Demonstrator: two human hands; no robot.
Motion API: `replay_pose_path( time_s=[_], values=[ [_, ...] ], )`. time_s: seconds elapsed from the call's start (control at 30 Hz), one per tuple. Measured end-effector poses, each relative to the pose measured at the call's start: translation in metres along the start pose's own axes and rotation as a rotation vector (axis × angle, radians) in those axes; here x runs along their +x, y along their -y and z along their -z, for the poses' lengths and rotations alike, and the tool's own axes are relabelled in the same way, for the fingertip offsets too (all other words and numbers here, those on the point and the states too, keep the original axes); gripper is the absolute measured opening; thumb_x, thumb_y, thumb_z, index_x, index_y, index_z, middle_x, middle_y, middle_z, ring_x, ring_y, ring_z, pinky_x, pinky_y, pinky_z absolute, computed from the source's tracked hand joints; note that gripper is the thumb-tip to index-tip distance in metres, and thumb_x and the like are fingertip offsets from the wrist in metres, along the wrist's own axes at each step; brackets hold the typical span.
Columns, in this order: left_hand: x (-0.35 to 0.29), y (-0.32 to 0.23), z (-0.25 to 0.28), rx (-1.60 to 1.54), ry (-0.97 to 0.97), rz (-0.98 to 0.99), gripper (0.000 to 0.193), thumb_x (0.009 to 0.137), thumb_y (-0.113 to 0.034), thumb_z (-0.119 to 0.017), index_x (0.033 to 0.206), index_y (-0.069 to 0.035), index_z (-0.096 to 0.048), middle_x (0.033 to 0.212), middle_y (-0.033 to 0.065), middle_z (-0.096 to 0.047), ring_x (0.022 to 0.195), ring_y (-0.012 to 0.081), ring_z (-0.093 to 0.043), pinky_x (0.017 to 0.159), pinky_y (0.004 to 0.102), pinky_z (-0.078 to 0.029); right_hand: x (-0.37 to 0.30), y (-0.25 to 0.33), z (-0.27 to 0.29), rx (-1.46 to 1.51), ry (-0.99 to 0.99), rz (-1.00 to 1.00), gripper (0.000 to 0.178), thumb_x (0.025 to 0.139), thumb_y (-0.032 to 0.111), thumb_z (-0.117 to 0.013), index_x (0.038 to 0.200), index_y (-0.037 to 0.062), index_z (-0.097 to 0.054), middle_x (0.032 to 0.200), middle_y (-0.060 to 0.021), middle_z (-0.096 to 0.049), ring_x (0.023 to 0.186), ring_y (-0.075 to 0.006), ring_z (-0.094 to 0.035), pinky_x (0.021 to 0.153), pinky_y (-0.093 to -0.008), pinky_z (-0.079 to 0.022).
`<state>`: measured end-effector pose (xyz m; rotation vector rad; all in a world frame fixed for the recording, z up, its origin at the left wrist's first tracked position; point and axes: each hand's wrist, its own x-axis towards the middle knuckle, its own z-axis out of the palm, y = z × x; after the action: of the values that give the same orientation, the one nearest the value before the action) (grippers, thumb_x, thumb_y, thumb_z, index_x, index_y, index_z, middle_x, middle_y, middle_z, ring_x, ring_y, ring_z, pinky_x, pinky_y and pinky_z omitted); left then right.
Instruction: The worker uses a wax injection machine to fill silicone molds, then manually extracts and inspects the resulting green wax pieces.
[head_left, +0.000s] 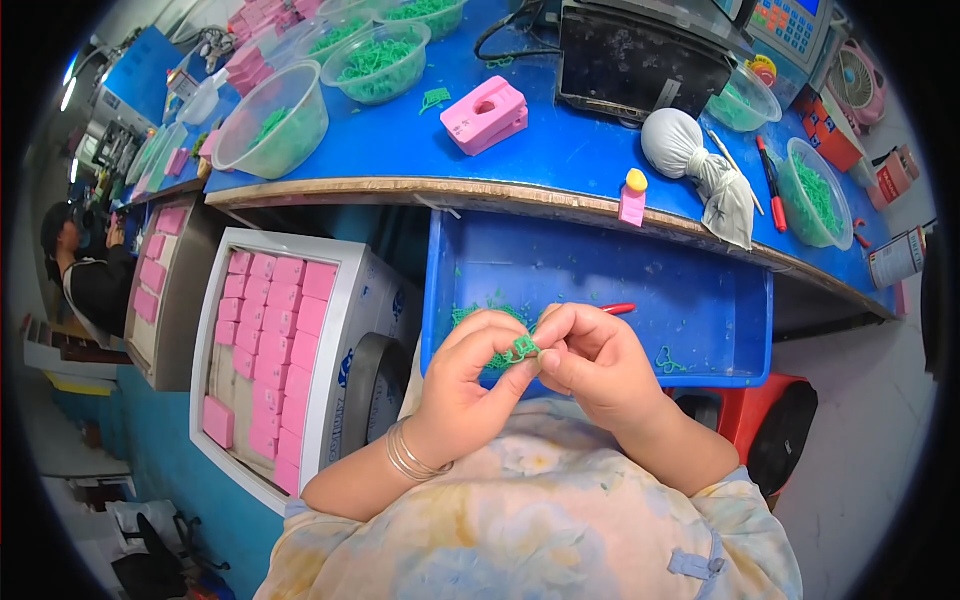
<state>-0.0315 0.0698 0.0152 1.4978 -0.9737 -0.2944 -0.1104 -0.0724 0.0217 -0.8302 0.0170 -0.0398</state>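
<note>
Over the near edge of a blue tray (600,270), my two hands meet at a small green openwork piece (522,349) that looks like wax. My left hand (468,380), with metal bangles at the wrist, pinches it between thumb and forefinger. My right hand (600,368) is closed, its thumb and fingertips pressed together at the piece's right end. Behind my fingers lies a heap of green pieces (478,318) in the tray, partly hidden. A red-handled tool (619,308) sticks out past my right fingers, and a loose green piece (668,360) lies farther right.
On the blue table (400,150) stand clear bowls (272,125) of green pieces, a pink block mould (486,115), a tied cloth bag (690,160) and a red pen (771,185). A white-framed box (335,350) of pink blocks stands left. Another person (95,270) sits far left.
</note>
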Motion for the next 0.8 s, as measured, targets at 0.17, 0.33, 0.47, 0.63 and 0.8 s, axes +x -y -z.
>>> replay_pose_path(
  time_s=[0.17,0.33,0.47,0.63,0.8],
  values=[
    [-0.0012,0.0001,0.0004,-0.012,0.013,0.007,0.007,0.08,0.001,-0.06,0.085,0.0,-0.055,0.088,0.0079,-0.054,0.081,0.0163,-0.051,0.074,0.0267,-0.041,-0.0011,-0.0002,0.0,0.011,0.009,-0.011,0.009,0.084,0.003,-0.057,0.092,0.001,-0.055,0.088,-0.0005,-0.056,0.081,-0.0038,-0.051,0.072,-0.0203,-0.042],
    [-0.001,0.0016,-0.0002,-0.034,-0.021,0.01,0.011,0.076,0.0,-0.064,0.085,-0.002,-0.057,0.085,0.0088,-0.057,0.079,0.021,-0.053,0.07,0.0295,-0.043,-0.0013,-0.0005,0.0023,0.019,0.04,-0.019,0.009,0.084,0.003,-0.058,0.093,0.0012,-0.055,0.085,0.0009,-0.055,0.078,-0.0033,-0.049,0.069,-0.0194,-0.041],
    [-0.0004,0.001,-0.0007,-0.04,-0.026,0.026,0.011,0.077,-0.001,-0.063,0.085,-0.002,-0.057,0.086,0.0087,-0.057,0.079,0.0208,-0.053,0.07,0.0293,-0.043,-0.0005,0.001,-0.0005,-0.011,-0.005,-0.032,0.009,0.084,0.003,-0.057,0.093,0.0011,-0.055,0.078,0.0033,-0.051,0.069,-0.0021,-0.044,0.06,-0.0178,-0.036],
    [0.0002,-0.0007,-0.0005,-0.064,-0.022,0.071,0.01,0.077,-0.002,-0.063,0.085,-0.002,-0.057,0.085,0.0083,-0.056,0.079,0.0199,-0.053,0.071,0.0289,-0.043,0.0007,0.0003,0.0015,0.043,-0.001,-0.062,0.008,0.085,0.003,-0.056,0.092,0.0005,-0.055,0.073,0.0027,-0.05,0.06,-0.0029,-0.042,0.053,-0.0185,-0.033],
    [-0.0003,-0.0014,-0.0015,-0.107,-0.032,0.125,0.01,0.078,-0.001,-0.062,0.085,-0.002,-0.056,0.085,0.0075,-0.056,0.079,0.0181,-0.053,0.072,0.028,-0.042,0.0016,0.0017,-0.0008,0.049,-0.021,-0.065,0.007,0.085,0.004,-0.054,0.091,0.0003,-0.054,0.072,0.0004,-0.051,0.058,-0.0053,-0.043,0.051,-0.0207,-0.035]
  ],
)
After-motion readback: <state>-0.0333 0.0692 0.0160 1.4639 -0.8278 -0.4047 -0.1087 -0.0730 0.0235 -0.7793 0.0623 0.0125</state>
